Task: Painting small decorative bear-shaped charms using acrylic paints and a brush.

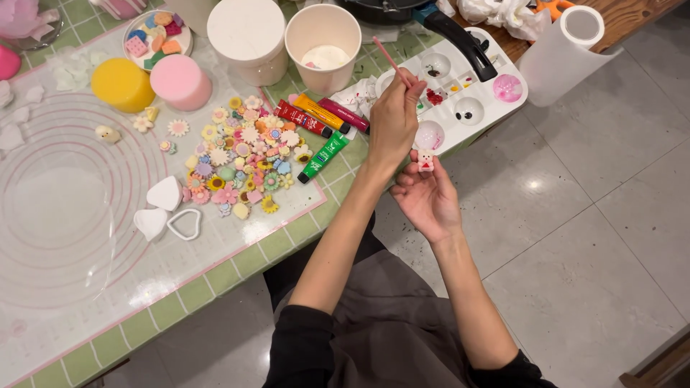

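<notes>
On the green-tiled table [237, 266], small pastel flower charms [244, 154] lie left of paint tubes [316, 122]. Left hand [394, 118] pinches a thin pink brush [392, 54]; right hand [430, 197], just beside it, pinches a tiny white-and-red figurine [425, 159] before the white plastic palette [467, 93].

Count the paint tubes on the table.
4, side by side left of the palette: red tube, orange tube, magenta tube, green tube just below.

The left hand [394, 118] is gripping a pink brush [392, 62] over the white palette [496, 100] at the table's [287, 241] edge, while the right hand [429, 200] is pinching a small white figurine [425, 159].
</notes>
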